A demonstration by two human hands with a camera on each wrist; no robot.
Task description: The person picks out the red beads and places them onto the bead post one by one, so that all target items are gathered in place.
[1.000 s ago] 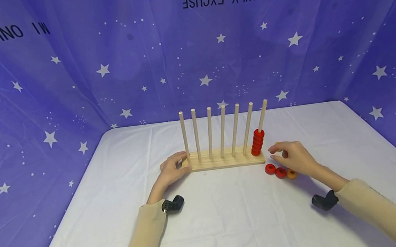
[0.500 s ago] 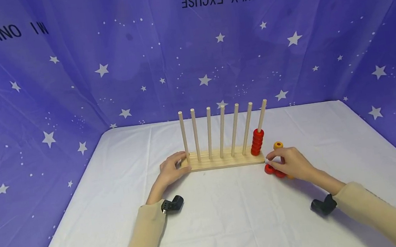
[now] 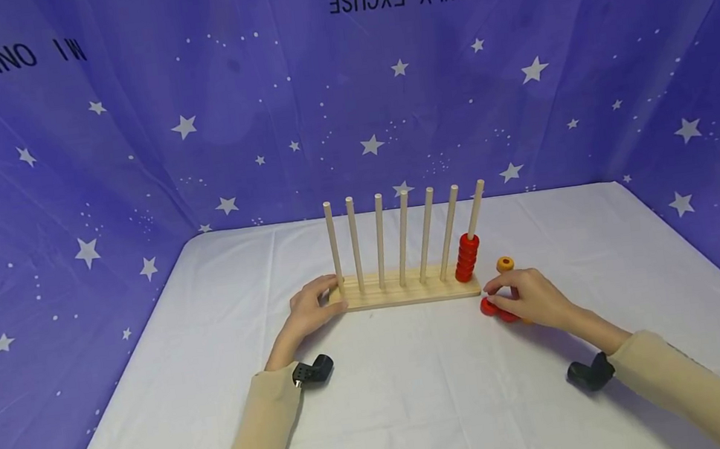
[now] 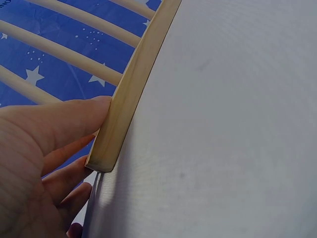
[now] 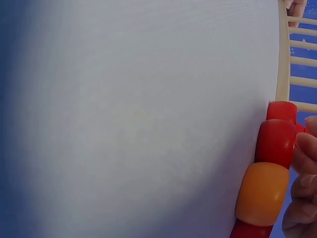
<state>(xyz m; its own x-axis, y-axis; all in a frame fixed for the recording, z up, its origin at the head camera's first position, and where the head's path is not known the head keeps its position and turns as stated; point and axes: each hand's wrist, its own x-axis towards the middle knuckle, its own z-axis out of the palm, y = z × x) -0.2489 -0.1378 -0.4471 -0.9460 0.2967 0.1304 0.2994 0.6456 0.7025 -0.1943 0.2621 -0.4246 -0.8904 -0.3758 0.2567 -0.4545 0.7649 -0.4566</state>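
Observation:
My left hand (image 3: 311, 308) grips the left end of a pale wooden base (image 3: 409, 293) bearing a row of upright pegs. In the left wrist view its thumb (image 4: 74, 121) presses the front edge, with fingers behind the end. Red beads (image 3: 467, 258) are stacked on the rightmost peg. My right hand (image 3: 534, 298), fingers bent, has thumb and index fingertips right at a loose red bead (image 3: 488, 306) beside the base's right corner. I cannot tell whether they pinch it. Another red bead (image 5: 276, 144) and an orange bead (image 5: 262, 193) lie alongside, partly hidden by the hand in the head view.
An orange bead (image 3: 505, 263) lies behind the right hand. A further red bead (image 5: 251, 230) shows at the bottom of the right wrist view. White cloth (image 3: 408, 398) covers the table, and a blue star-printed curtain (image 3: 288, 76) hangs around its back and sides.
My right hand has moved slightly left and down onto the loose beads, its thumb and index finger drawing closer together, uncovering the orange bead behind. My left hand stays on the base.

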